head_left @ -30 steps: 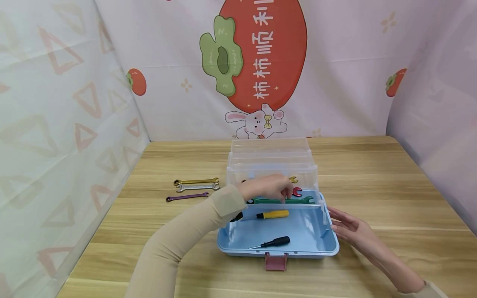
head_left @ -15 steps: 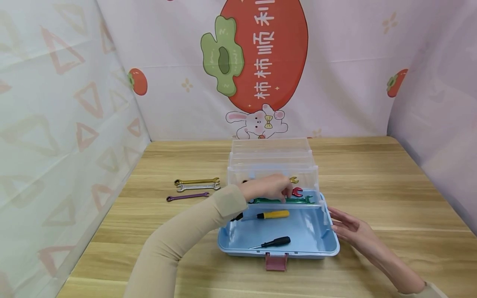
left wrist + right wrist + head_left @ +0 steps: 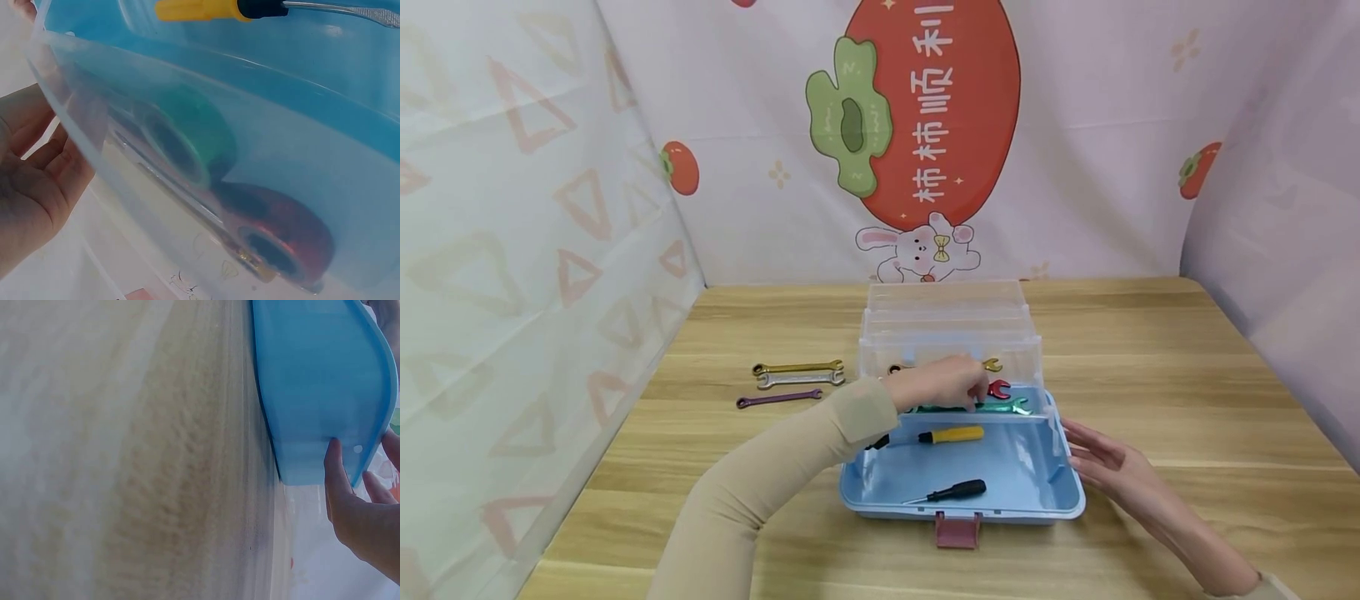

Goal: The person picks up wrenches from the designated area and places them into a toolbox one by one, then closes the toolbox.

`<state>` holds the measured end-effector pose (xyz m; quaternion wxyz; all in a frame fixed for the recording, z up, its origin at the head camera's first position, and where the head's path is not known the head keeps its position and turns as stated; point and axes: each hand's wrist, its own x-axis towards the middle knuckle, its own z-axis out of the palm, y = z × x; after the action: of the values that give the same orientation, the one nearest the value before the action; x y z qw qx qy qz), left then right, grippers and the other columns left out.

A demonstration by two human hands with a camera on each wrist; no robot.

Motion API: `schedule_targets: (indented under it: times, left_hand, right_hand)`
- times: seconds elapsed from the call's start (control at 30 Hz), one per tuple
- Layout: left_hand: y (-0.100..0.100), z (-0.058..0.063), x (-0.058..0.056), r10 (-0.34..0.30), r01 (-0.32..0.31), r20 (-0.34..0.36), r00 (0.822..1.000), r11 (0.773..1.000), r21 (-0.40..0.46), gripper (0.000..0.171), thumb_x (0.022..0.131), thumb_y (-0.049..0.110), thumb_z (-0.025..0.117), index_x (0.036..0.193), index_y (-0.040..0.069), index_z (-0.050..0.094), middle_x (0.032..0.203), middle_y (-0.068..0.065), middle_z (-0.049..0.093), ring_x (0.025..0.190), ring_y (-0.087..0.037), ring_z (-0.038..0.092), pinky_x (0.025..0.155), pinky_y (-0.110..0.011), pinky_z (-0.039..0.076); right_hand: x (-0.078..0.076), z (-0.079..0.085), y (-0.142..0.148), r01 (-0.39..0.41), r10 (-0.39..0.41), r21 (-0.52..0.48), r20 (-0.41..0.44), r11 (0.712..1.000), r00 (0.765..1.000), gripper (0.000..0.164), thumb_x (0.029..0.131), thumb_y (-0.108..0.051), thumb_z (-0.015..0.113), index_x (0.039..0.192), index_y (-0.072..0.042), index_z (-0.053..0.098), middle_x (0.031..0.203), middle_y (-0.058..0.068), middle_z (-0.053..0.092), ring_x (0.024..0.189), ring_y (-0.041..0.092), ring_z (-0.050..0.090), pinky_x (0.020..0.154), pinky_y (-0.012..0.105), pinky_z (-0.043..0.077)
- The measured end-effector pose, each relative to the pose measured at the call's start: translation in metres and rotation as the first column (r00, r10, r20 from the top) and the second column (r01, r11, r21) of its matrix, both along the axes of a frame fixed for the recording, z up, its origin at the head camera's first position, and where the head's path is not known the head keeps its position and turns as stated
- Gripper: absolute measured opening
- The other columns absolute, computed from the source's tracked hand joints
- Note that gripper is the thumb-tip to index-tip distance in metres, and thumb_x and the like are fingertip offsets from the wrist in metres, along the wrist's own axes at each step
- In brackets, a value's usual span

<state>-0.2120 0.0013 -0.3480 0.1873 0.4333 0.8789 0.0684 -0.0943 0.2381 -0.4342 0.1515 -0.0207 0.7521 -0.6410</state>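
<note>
My left hand (image 3: 943,383) reaches into the clear hinged tray (image 3: 880,358) at the back of an open blue toolbox (image 3: 985,467). Its fingertips pinch the shaft of a green combination wrench (image 3: 1011,407), which shows through the tray's front wall. In the left wrist view, the fingers are partly behind that wall, near the green wrench's ring end (image 3: 190,134). A red wrench (image 3: 999,389) and a gold wrench (image 3: 992,365) lie behind it, partly covered by the hand. My right hand (image 3: 1112,467) rests extended fingers against the toolbox's right side; the right wrist view shows a fingertip on the blue wall.
In the toolbox lie a yellow-handled screwdriver (image 3: 955,434), a black-handled screwdriver (image 3: 958,490) and a black item (image 3: 878,442). Left on the wooden table are a gold wrench (image 3: 797,367), a silver wrench (image 3: 801,379) and a purple wrench (image 3: 778,398). A pink latch (image 3: 957,531) hangs at the front.
The green wrench has gone down behind the tray's front wall and now looks paler through the plastic. My left hand keeps nearly the same place; my right hand stays at the toolbox's side.
</note>
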Motion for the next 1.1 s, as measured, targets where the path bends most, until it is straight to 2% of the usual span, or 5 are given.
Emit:
schedule_targets:
  times: [0.17, 0.4, 0.6, 0.87, 1.1]
  left_hand:
    - [-0.004, 0.000, -0.002, -0.006, 0.006, 0.021, 1.000, 1.000, 0.015, 0.017, 0.080, 0.013, 0.065, 0.096, 0.010, 0.067, 0.086, 0.003, 0.061, 0.075, -0.008, 0.051, 0.067, -0.013, 0.041]
    - [-0.019, 0.008, -0.001, 0.015, -0.018, 0.028, 0.999, 0.994, 0.104, 0.018, 0.081, 0.016, 0.064, 0.099, 0.012, 0.067, 0.089, 0.004, 0.060, 0.080, -0.007, 0.051, 0.070, -0.014, 0.040]
    - [-0.036, 0.013, 0.001, 0.028, -0.031, 0.018, 0.999, 0.981, 0.194, 0.018, 0.082, 0.016, 0.063, 0.098, 0.011, 0.066, 0.088, 0.002, 0.060, 0.078, -0.006, 0.053, 0.069, -0.013, 0.042]
    - [-0.055, 0.017, 0.003, 0.036, -0.041, 0.025, 0.999, 0.969, 0.245, 0.019, 0.084, 0.016, 0.061, 0.100, 0.007, 0.065, 0.090, 0.000, 0.064, 0.078, -0.007, 0.055, 0.069, -0.015, 0.043]
    - [-0.073, 0.021, 0.007, 0.056, -0.060, 0.021, 0.998, 0.947, 0.315, 0.018, 0.085, 0.015, 0.059, 0.099, 0.006, 0.066, 0.094, -0.003, 0.064, 0.079, -0.009, 0.055, 0.070, -0.017, 0.044]
  right_hand:
    - [0.000, 0.001, -0.001, 0.019, -0.019, 0.011, 0.020, 1.000, 1.000, 0.063, 0.086, -0.019, 0.058, 0.137, -0.002, 0.027, 0.131, 0.006, 0.043, 0.100, -0.008, 0.050, 0.080, 0.018, 0.044]
    - [0.000, 0.000, -0.001, 0.005, -0.005, -0.006, 0.007, 1.000, 1.000, 0.062, 0.087, -0.016, 0.056, 0.137, 0.000, 0.025, 0.135, 0.020, 0.035, 0.101, -0.008, 0.049, 0.080, 0.019, 0.045]
    - [0.000, 0.001, -0.001, 0.017, -0.017, 0.010, 0.019, 1.000, 1.000, 0.063, 0.086, -0.020, 0.058, 0.138, -0.003, 0.026, 0.134, 0.014, 0.039, 0.101, -0.010, 0.048, 0.080, 0.019, 0.045]
    - [0.000, 0.001, -0.001, 0.014, -0.013, -0.008, 0.018, 1.000, 1.000, 0.062, 0.087, -0.017, 0.056, 0.138, 0.000, 0.024, 0.137, 0.028, 0.027, 0.100, -0.010, 0.048, 0.080, 0.019, 0.045]
    - [0.000, 0.002, -0.002, 0.013, -0.012, -0.012, 0.031, 1.000, 0.999, 0.063, 0.087, -0.018, 0.055, 0.138, 0.000, 0.022, 0.138, 0.028, 0.024, 0.099, -0.010, 0.048, 0.080, 0.020, 0.045]
